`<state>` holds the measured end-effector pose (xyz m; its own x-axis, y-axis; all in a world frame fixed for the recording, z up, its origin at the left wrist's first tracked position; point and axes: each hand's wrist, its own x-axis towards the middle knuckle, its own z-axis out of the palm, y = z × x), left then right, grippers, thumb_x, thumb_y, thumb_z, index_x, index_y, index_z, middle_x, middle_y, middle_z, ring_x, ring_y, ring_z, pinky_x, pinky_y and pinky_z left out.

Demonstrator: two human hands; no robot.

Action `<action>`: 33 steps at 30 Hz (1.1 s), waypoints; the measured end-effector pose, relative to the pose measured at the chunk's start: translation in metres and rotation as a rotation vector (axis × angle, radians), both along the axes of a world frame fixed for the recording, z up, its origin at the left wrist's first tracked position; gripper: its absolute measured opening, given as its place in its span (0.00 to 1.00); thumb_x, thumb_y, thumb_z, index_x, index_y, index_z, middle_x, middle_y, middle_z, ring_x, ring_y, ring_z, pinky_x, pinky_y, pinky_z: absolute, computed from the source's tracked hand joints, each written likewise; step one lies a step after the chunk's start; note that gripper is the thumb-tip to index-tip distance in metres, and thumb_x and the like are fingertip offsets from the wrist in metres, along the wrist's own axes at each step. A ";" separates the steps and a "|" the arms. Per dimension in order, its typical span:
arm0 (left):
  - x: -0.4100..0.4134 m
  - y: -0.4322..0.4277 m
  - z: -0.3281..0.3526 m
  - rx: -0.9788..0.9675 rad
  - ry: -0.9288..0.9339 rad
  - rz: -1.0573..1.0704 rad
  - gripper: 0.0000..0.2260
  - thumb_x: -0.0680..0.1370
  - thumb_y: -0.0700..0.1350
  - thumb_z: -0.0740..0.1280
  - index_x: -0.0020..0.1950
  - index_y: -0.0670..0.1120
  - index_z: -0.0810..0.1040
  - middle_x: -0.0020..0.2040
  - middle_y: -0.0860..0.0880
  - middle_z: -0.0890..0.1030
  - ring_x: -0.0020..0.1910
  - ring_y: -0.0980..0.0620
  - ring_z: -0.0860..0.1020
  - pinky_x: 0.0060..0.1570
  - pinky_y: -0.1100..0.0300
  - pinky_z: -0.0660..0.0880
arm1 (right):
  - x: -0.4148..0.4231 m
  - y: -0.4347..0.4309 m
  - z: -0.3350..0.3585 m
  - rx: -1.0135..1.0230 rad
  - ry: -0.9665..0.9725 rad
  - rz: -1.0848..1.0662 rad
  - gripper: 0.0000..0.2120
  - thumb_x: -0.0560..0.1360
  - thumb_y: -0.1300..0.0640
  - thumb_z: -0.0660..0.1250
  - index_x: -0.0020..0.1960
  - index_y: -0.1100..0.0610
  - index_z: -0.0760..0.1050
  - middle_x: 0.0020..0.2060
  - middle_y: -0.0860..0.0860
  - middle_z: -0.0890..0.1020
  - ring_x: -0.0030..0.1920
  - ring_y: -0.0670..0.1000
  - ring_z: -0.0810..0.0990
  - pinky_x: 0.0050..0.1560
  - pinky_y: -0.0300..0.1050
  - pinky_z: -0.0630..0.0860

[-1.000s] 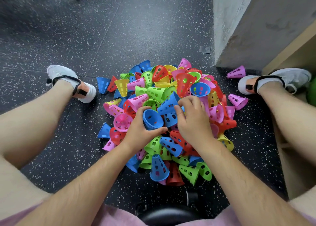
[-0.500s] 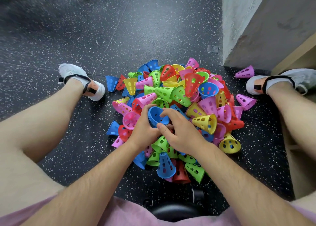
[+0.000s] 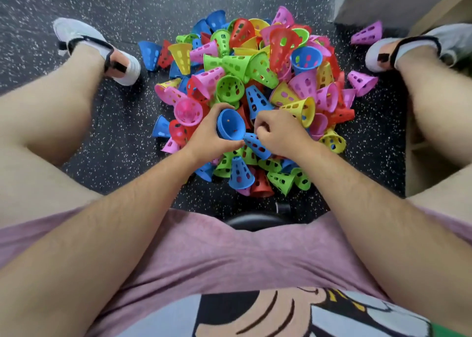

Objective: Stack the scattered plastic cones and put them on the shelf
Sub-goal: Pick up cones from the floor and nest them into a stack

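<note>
Two hands work over the heap of cones (image 3: 258, 66) on the floor (image 3: 115, 145): the left hand (image 3: 212, 138) curls its fingers round a nested blue stack (image 3: 231, 124), the right hand (image 3: 281, 135) pinches a loose blue cone (image 3: 256, 146) beside it (light, stiff, holed plastic, probably best gripped near the rim).

Blue stack (image 3: 230, 126); multicoloured cones (image 3: 258, 63); black speckled floor (image 3: 102, 9).

The left hand (image 3: 208, 138) grips a blue cone stack (image 3: 229, 124), mouth upward. The right hand (image 3: 279, 132) holds a single blue cone (image 3: 256, 146) just beside it, over the pile (image 3: 255, 63) on the floor (image 3: 102, 4).
</note>
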<state>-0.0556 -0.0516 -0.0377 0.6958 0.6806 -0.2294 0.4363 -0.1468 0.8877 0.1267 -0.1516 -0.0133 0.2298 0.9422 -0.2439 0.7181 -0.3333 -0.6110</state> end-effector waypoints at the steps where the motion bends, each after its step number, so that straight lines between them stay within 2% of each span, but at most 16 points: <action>1: -0.003 -0.002 -0.001 -0.007 0.014 -0.025 0.32 0.68 0.42 0.82 0.67 0.50 0.70 0.62 0.47 0.76 0.57 0.57 0.76 0.56 0.67 0.73 | -0.001 -0.002 -0.001 -0.035 -0.012 0.054 0.08 0.73 0.60 0.61 0.40 0.55 0.77 0.34 0.49 0.80 0.33 0.51 0.76 0.33 0.49 0.73; 4: -0.011 -0.004 -0.007 -0.028 0.078 -0.074 0.36 0.66 0.44 0.82 0.70 0.51 0.70 0.65 0.49 0.75 0.63 0.54 0.76 0.62 0.61 0.74 | -0.012 -0.005 0.004 -0.131 -0.018 0.190 0.07 0.72 0.57 0.63 0.37 0.54 0.78 0.31 0.46 0.79 0.31 0.46 0.75 0.32 0.45 0.71; 7: -0.015 -0.002 -0.011 -0.009 0.081 -0.055 0.37 0.64 0.46 0.82 0.70 0.50 0.71 0.65 0.50 0.75 0.64 0.53 0.76 0.64 0.57 0.75 | -0.031 -0.008 -0.006 -0.252 -0.066 0.277 0.10 0.73 0.50 0.66 0.39 0.55 0.78 0.33 0.48 0.80 0.35 0.51 0.77 0.34 0.46 0.73; 10: -0.018 0.001 -0.013 -0.009 0.081 -0.035 0.37 0.65 0.44 0.84 0.69 0.52 0.71 0.65 0.51 0.75 0.63 0.55 0.76 0.62 0.61 0.74 | -0.052 -0.014 -0.019 -0.393 -0.231 0.258 0.24 0.72 0.36 0.70 0.37 0.57 0.72 0.33 0.50 0.76 0.34 0.53 0.75 0.29 0.47 0.66; 13: -0.020 0.003 -0.015 -0.009 0.079 -0.029 0.35 0.66 0.42 0.84 0.69 0.53 0.71 0.64 0.53 0.75 0.63 0.57 0.76 0.59 0.67 0.72 | -0.068 -0.017 -0.032 -0.472 -0.300 0.240 0.29 0.68 0.29 0.70 0.38 0.56 0.72 0.34 0.49 0.74 0.36 0.53 0.75 0.31 0.46 0.67; 17: -0.020 0.003 -0.013 -0.013 0.080 -0.010 0.34 0.67 0.42 0.83 0.67 0.56 0.71 0.62 0.53 0.76 0.60 0.60 0.76 0.55 0.72 0.71 | -0.073 -0.019 -0.044 -0.490 -0.323 0.183 0.26 0.69 0.32 0.70 0.48 0.54 0.74 0.41 0.49 0.77 0.40 0.54 0.77 0.36 0.46 0.69; 21: -0.017 0.004 -0.010 -0.027 0.070 0.013 0.33 0.69 0.39 0.82 0.67 0.54 0.71 0.61 0.52 0.76 0.52 0.66 0.78 0.45 0.73 0.76 | -0.066 -0.020 -0.042 -0.479 -0.217 0.103 0.21 0.70 0.37 0.70 0.47 0.53 0.71 0.41 0.48 0.76 0.43 0.54 0.78 0.37 0.46 0.70; 23: -0.015 0.007 -0.006 -0.009 0.039 0.054 0.32 0.68 0.38 0.82 0.66 0.53 0.71 0.60 0.51 0.77 0.50 0.67 0.78 0.47 0.72 0.75 | -0.058 -0.019 -0.033 -0.414 -0.148 0.045 0.18 0.71 0.40 0.70 0.48 0.52 0.70 0.41 0.48 0.76 0.43 0.53 0.77 0.37 0.47 0.70; 26: -0.015 0.010 -0.002 -0.017 -0.002 0.113 0.31 0.68 0.38 0.82 0.66 0.51 0.73 0.60 0.51 0.79 0.53 0.64 0.78 0.52 0.72 0.73 | -0.052 -0.023 -0.020 -0.326 -0.012 -0.065 0.16 0.71 0.44 0.70 0.46 0.53 0.67 0.37 0.47 0.74 0.36 0.51 0.72 0.33 0.47 0.65; 29: -0.018 0.012 0.002 -0.018 -0.024 0.169 0.30 0.69 0.36 0.81 0.66 0.47 0.73 0.58 0.51 0.79 0.50 0.68 0.78 0.49 0.74 0.73 | -0.052 -0.027 -0.012 -0.274 0.086 -0.103 0.17 0.71 0.46 0.70 0.44 0.54 0.65 0.34 0.48 0.70 0.32 0.51 0.66 0.32 0.47 0.62; 33: -0.016 0.013 0.007 -0.020 -0.053 0.183 0.29 0.70 0.36 0.81 0.66 0.46 0.73 0.56 0.54 0.79 0.50 0.68 0.78 0.48 0.73 0.73 | -0.050 -0.020 0.010 -0.144 0.200 -0.135 0.19 0.71 0.46 0.70 0.48 0.56 0.64 0.33 0.49 0.70 0.30 0.51 0.64 0.32 0.49 0.62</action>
